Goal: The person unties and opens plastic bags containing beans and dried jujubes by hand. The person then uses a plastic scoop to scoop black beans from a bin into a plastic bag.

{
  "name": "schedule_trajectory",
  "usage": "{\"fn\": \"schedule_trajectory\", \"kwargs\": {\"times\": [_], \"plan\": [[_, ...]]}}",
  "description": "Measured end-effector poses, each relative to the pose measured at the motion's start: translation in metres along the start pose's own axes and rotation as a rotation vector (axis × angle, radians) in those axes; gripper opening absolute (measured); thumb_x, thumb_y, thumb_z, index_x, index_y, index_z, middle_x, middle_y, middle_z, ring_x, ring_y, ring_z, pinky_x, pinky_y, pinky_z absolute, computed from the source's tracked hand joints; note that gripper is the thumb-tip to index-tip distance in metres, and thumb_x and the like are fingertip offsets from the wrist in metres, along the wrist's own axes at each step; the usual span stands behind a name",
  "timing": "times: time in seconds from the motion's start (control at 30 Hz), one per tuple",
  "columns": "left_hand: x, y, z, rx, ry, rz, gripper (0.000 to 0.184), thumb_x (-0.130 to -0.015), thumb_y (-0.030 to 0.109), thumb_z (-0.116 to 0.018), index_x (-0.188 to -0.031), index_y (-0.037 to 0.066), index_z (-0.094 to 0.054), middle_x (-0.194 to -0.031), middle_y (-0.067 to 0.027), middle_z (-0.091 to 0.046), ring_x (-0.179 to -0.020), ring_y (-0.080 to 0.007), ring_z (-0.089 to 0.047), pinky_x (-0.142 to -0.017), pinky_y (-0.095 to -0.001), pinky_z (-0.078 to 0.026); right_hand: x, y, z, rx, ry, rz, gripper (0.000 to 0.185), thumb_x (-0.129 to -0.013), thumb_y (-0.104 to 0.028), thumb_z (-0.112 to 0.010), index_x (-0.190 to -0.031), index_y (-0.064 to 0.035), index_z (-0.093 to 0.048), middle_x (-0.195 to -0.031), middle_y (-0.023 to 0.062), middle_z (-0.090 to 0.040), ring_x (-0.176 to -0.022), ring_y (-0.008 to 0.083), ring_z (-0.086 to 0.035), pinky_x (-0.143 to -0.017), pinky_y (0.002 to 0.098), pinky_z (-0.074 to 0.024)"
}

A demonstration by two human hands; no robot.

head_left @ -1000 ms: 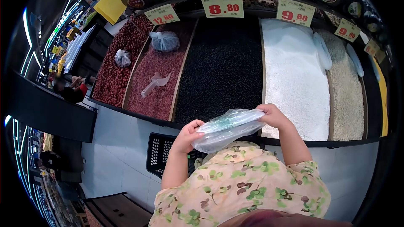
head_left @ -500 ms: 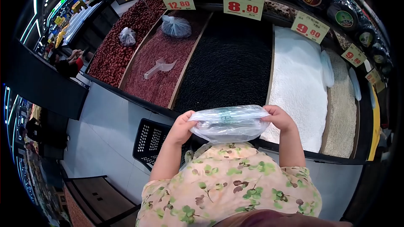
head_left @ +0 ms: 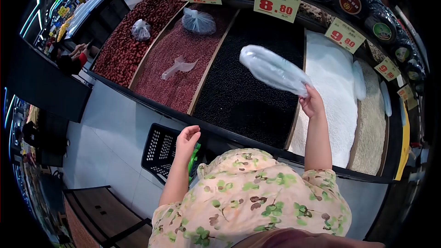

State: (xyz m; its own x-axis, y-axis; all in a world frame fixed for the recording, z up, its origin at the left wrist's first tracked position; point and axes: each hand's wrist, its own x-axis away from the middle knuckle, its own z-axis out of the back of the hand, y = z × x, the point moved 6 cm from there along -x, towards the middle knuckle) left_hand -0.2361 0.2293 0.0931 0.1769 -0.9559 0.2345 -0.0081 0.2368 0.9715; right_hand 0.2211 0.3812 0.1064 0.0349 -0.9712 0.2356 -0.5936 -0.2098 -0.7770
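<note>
My right hand (head_left: 312, 102) pinches one end of a clear plastic bag (head_left: 274, 70). The bag stretches up and left from my fingers, long and bunched, over the bin of black beans (head_left: 262, 32). Near the front of the bins, above a black shopping basket (head_left: 158, 149), my left hand (head_left: 187, 140) is loosely curled with nothing visible in it. Something bright green (head_left: 193, 156) shows beside my left wrist, partly hidden by it.
Left of the black beans, small red beans (head_left: 161, 92) hold a clear scoop (head_left: 178, 67) and a tied bag (head_left: 198, 21). Red dates (head_left: 120, 59) lie further left. White grains (head_left: 328, 78) and beige grains (head_left: 371, 124) fill bins to the right. Price signs (head_left: 277, 5) stand behind.
My left hand has let go of the bag and moved down-left. My right hand has raised the bag, which now swings out over the black beans. The view has shifted slightly.
</note>
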Motion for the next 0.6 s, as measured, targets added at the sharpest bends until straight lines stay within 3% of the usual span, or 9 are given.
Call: {"fn": "schedule_trajectory", "kwargs": {"times": [0.1,0.13,0.17,0.27,0.3,0.37,0.43,0.53,0.6], "plan": [[0.016,-0.042,0.018,-0.179,0.034,-0.004,0.024,-0.082,0.008,-0.065,-0.105,0.0,-0.062,-0.1,-0.0046,-0.063,-0.085,-0.0103,-0.059,-0.074,-0.0236,-0.048,-0.03,-0.013,-0.009,-0.277,0.078,0.008,0.039,-0.095,-0.022,-0.046,-0.126,0.0019,-0.04,-0.113,0.0234,-0.056,-0.096,0.032,-0.062,-0.065,0.0289,-0.0587],[0.021,-0.058,0.023,-0.297,0.061,-0.023,0.025,-0.08,0.009,-0.066,-0.103,0.001,-0.062,-0.099,-0.0055,-0.063,-0.082,-0.0114,-0.06,-0.072,-0.0245,-0.049,-0.035,-0.017,-0.022,-0.281,-0.005,0.038,0.045,-0.096,-0.022,-0.044,-0.129,0.0065,-0.032,-0.125,0.0313,-0.045,-0.108,0.0396,-0.056,-0.07,0.0319,-0.0595],[0.03,-0.072,0.028,-0.368,0.1,-0.056,0.027,-0.077,0.011,-0.068,-0.102,0.003,-0.062,-0.099,-0.0096,-0.062,-0.085,-0.0201,-0.062,-0.075,-0.0297,-0.049,-0.042,-0.012,-0.024,-0.279,0.01,-0.002,0.05,-0.096,-0.024,-0.044,-0.13,0.0094,-0.028,-0.128,0.033,-0.042,-0.107,0.0401,-0.056,-0.071,0.0322,-0.0595],[0.058,-0.078,0.036,-0.723,0.158,-0.172,0.041,-0.071,0.017,-0.07,-0.108,0.006,-0.059,-0.109,-0.016,-0.058,-0.103,-0.0344,-0.054,-0.09,-0.0402,-0.044,-0.055,0.013,-0.027,-0.153,0.112,-0.031,0.053,-0.096,-0.026,-0.045,-0.127,0.0142,-0.03,-0.127,0.0326,-0.045,-0.104,0.0376,-0.058,-0.074,0.0324,-0.0583],[0.067,-0.085,0.039,-0.842,0.168,-0.159,0.048,-0.071,0.017,-0.07,-0.115,0.007,-0.055,-0.115,-0.0149,-0.055,-0.105,-0.0337,-0.053,-0.091,-0.041,-0.043,-0.053,0.023,-0.033,-0.122,0.107,-0.045,0.052,-0.096,-0.027,-0.045,-0.125,0.0151,-0.033,-0.125,0.032,-0.047,-0.102,0.0365,-0.059,-0.075,0.0323,-0.0578],[0.085,-0.096,0.047,-0.894,0.22,-0.112,0.053,-0.071,0.015,-0.069,-0.12,0.005,-0.051,-0.109,-0.018,-0.056,-0.105,-0.0348,-0.053,-0.091,-0.0402,-0.043,-0.05,0.039,-0.038,-0.106,0.141,-0.046,0.046,-0.096,-0.026,-0.046,-0.118,0.0141,-0.04,-0.121,0.0253,-0.054,-0.099,0.0305,-0.061,-0.074,0.0312,-0.0569],[0.099,-0.118,0.059,-0.923,0.215,0.103,0.059,-0.071,0.017,-0.069,-0.126,0.011,-0.047,-0.115,-0.0137,-0.054,-0.105,-0.0331,-0.053,-0.089,-0.0432,-0.044,-0.048,0.055,-0.042,-0.127,0.136,-0.09,0.041,-0.096,-0.024,-0.047,-0.122,0.0076,-0.042,-0.122,0.0219,-0.054,-0.095,0.0269,-0.062,-0.071,0.0304,-0.0563],[0.106,-0.142,0.072,-1.003,0.246,0.171,0.05,-0.074,0.019,-0.066,-0.121,0.013,-0.05,-0.099,-0.0121,-0.06,-0.089,-0.0312,-0.061,-0.076,-0.0425,-0.049,-0.045,0.068,-0.052,-0.015,0.127,-0.077,0.038,-0.095,-0.021,-0.049,-0.129,-0.007,-0.042,-0.12,0.0177,-0.056,-0.088,0.0212,-0.062,-0.069,0.0282,-0.0542],[0.105,-0.142,0.073,-1.031,0.317,0.069,0.038,-0.076,0.022,-0.063,-0.112,0.015,-0.054,-0.085,-0.0111,-0.062,-0.073,-0.0302,-0.063,-0.064,-0.0414,-0.051,-0.047,0.071,-0.065,0.012,0.093,-0.076,0.04,-0.095,-0.021,-0.049,-0.131,-0.0075,-0.04,-0.117,0.0157,-0.058,-0.086,0.0196,-0.061,-0.07,0.028,-0.0532]]}}
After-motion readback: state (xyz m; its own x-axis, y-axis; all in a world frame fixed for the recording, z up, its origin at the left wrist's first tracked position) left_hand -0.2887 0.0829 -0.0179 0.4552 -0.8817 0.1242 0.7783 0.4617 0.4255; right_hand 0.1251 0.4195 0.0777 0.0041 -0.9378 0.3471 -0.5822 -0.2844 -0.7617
